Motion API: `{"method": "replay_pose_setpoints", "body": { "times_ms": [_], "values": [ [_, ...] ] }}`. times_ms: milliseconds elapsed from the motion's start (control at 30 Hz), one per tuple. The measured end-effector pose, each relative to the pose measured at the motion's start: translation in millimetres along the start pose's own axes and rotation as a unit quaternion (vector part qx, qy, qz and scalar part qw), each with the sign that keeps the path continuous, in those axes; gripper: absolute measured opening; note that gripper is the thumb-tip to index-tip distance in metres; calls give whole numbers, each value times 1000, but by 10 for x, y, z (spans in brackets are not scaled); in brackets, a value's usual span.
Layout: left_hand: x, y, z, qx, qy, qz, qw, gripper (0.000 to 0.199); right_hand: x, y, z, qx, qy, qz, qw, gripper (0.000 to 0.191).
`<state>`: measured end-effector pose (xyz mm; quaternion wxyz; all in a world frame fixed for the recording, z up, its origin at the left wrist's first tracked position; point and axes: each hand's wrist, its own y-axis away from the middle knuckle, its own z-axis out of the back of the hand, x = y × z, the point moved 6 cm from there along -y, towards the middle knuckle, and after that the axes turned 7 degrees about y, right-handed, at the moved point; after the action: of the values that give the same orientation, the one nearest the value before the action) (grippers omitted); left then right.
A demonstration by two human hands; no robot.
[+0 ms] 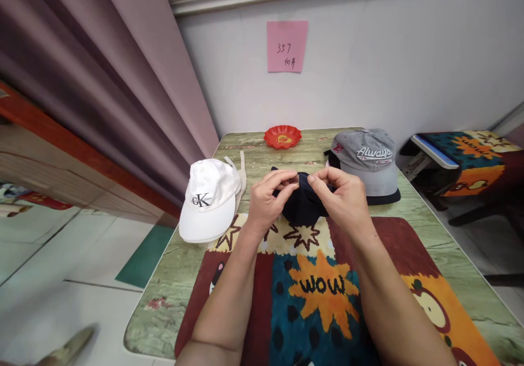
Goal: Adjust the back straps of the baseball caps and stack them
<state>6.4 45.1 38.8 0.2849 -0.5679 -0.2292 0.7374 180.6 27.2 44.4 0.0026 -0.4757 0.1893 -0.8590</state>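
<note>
A dark navy cap (302, 208) is between my two hands above the table, partly covered by my fingers. My left hand (266, 198) is closed in a pinch at the cap's upper left edge, where a small shiny bit shows at the fingertips. Thumb and fingers of my right hand (344, 192) pinch the cap's upper right edge. To the left lies a white cap (210, 196) with black letters and loose straps. Beyond my right hand, a grey cap (366, 161) with white lettering and a dark-edged brim rests on the table.
A red scalloped dish (282, 137) stands at the back of the green wood-patterned table (155, 311). Under my forearms lies a colourful mat (319, 295). A pink note (287, 47) is on the wall. A curtain (135, 65) hangs at left; a stool (470, 158) stands at right.
</note>
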Motion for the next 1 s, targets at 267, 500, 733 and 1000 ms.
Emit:
{"method": "replay_pose_setpoints", "body": {
  "times_ms": [267, 500, 733, 1000],
  "values": [
    [-80, 3, 11, 40, -54, -34, 997, 18, -24, -16, 0, 36, -13, 6, 999, 27],
    [-128, -8, 12, 58, -53, -59, 995, 16, -46, -29, -23, 64, -31, 2, 997, 26],
    [-177, -6, -27, 96, -39, -77, 992, 18, -83, -55, -27, 98, -33, 7, 995, 25],
    [-177, 7, -43, 121, -40, -89, 988, 19, -99, -47, -87, 112, -39, 12, 993, 23]
  ]
}}
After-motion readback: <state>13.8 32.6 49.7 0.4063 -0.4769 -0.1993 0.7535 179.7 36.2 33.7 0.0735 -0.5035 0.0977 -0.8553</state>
